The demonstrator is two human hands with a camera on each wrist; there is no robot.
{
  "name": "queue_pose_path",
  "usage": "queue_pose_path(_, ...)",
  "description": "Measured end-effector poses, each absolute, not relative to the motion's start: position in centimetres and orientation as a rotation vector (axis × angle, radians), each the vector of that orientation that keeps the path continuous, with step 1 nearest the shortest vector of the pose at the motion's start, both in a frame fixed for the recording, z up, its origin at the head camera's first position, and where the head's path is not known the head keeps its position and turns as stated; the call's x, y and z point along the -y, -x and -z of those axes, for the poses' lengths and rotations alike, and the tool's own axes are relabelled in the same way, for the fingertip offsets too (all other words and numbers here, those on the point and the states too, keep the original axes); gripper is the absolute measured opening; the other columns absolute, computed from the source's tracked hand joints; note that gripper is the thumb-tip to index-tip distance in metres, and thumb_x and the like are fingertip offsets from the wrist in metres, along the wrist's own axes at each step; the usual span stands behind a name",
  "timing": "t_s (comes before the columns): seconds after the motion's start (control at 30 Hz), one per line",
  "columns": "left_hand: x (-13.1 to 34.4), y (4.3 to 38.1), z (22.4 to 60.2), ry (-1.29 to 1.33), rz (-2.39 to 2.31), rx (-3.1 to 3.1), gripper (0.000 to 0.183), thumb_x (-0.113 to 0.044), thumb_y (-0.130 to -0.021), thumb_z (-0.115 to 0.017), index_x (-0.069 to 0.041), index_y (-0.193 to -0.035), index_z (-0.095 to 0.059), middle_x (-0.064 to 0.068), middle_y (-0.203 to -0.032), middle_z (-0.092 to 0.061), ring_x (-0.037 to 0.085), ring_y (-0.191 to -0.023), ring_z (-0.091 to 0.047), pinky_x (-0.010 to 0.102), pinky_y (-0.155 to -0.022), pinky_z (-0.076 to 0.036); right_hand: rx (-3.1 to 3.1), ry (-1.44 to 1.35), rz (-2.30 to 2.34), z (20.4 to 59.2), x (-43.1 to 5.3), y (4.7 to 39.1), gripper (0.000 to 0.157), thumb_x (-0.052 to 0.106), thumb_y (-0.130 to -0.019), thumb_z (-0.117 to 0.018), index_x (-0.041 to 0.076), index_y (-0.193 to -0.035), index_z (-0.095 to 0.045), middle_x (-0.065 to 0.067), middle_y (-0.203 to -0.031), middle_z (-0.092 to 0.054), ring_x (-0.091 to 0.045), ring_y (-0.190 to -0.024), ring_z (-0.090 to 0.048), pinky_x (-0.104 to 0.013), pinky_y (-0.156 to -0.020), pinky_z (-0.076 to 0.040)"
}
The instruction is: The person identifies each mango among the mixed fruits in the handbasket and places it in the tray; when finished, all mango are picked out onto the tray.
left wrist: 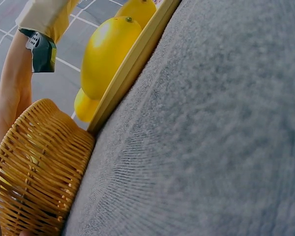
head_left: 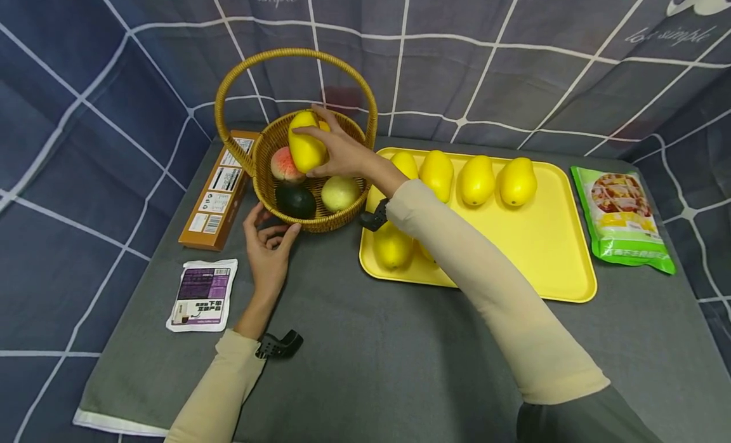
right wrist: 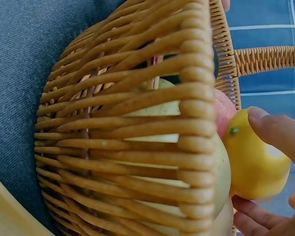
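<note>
My right hand [head_left: 339,148] grips a yellow mango [head_left: 306,141] between thumb and fingers, inside the rim of the wicker basket [head_left: 328,224]. The right wrist view shows the mango [right wrist: 258,157] beyond the basket's side. A patch of another yellow thing shows behind it, mostly covered by the hand. In the basket lie a pink peach [head_left: 284,164], a dark green avocado [head_left: 295,200] and a round pale-green fruit [head_left: 340,193]. My left hand [head_left: 268,249] holds the basket's near left side, fingers curled, thumb at the lower wall.
A yellow tray [head_left: 542,252] holding several mangoes [head_left: 517,181] stands right of the basket, under my right forearm. A brown box [head_left: 217,198] and a white-purple packet [head_left: 202,296] lie at the left. A green food bag [head_left: 622,218] lies far right. The basket's tall handle [head_left: 294,52] arches up.
</note>
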State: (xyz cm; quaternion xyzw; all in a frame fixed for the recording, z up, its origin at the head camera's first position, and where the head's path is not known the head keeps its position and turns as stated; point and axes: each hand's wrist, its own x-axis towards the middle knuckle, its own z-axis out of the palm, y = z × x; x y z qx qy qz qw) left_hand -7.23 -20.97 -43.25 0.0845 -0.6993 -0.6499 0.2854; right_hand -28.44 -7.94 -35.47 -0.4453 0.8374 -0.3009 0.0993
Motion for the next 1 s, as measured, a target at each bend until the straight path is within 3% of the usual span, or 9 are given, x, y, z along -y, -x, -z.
queue_pose_path(0.4,20.9,7.3,43.4,-0.218,1.74,1.868,0.068,-0.001,-0.087,-0.071,0.002,-0.145,-0.035,0.017,-0.128,-0.045,0.042,-0.099,-0.058,0.018,-0.071,-0.05,-2.536,1.383,0.98,35.1,6.9,28.0,0.073,0.033,-0.08,-0.082,0.02,-0.144,-0.049,-0.011,-0.161,-0.01,-0.024,-0.148,-0.02,-0.031,-0.116,-0.031)
queue_pose_path(0.57,20.9,7.3,43.4,-0.214,1.74,1.869,0.068,-0.001,-0.087,-0.071,0.003,-0.145,-0.035,0.018,-0.128,-0.045,0.044,-0.099,-0.057,0.018,-0.07,-0.05,-2.547,1.418,1.024,35.1,6.0,27.3,0.072,0.034,-0.079,-0.082,0.019,-0.142,-0.05,-0.011,-0.158,-0.021,-0.024,-0.145,-0.027,-0.033,-0.113,-0.035)
queue_pose_path(0.73,21.0,7.3,43.3,-0.221,1.741,1.871,0.068,-0.001,-0.087,-0.071,0.003,-0.145,-0.035,0.016,-0.127,-0.045,0.047,-0.1,-0.056,0.019,-0.071,-0.05,-2.536,1.47,1.1,35.2,5.1,26.6,0.07,0.035,-0.079,-0.082,0.018,-0.14,-0.052,-0.011,-0.157,-0.025,-0.022,-0.146,-0.024,-0.031,-0.11,-0.038)
queue_pose_path(0.87,21.5,7.7,44.8,-0.22,1.729,1.867,0.069,-0.005,-0.087,-0.073,-0.004,-0.146,-0.037,0.011,-0.128,-0.046,0.034,-0.098,-0.06,0.018,-0.071,-0.05,-2.51,1.541,1.164,35.1,4.3,26.0,0.07,0.034,-0.078,-0.082,0.016,-0.139,-0.053,-0.013,-0.156,-0.026,-0.021,-0.146,-0.023,-0.032,-0.111,-0.038)
queue_pose_path(1.0,22.0,8.1,45.9,-0.219,1.717,1.861,0.069,-0.008,-0.087,-0.074,-0.01,-0.146,-0.039,0.005,-0.127,-0.047,0.022,-0.096,-0.062,0.018,-0.071,-0.05,-2.481,1.547,1.201,34.8,3.5,25.0,0.072,0.034,-0.077,-0.082,0.016,-0.14,-0.052,-0.011,-0.155,-0.026,-0.023,-0.142,-0.031,-0.03,-0.101,-0.048)
